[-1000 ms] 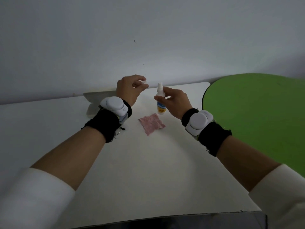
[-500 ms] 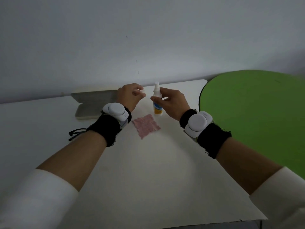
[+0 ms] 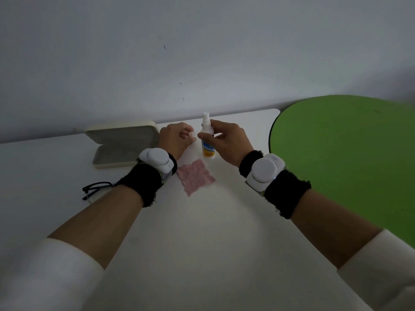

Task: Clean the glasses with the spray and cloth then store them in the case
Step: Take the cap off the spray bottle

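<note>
Nothing legible is showing. The spray bottle [image 3: 208, 151] in the right hand [image 3: 229, 142] is carrying a blue-and-yellow label, print too small to read.

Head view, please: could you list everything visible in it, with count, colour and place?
spray bottle: 1, white with blue-yellow label, upright near the table's far edge
cloth: 1, pink, flat just in front of the bottle
glasses: 1, black, left on the table, partly hidden by the left forearm
case: 1, cream, open, far left by the wall
table: 1, white, under these things
green tabletop: 1, right side
wrist devices: 2, white, above black wristbands
left hand: 1, fingers curled beside the bottle; contents unclear
right hand: 1, grips the spray bottle
</note>
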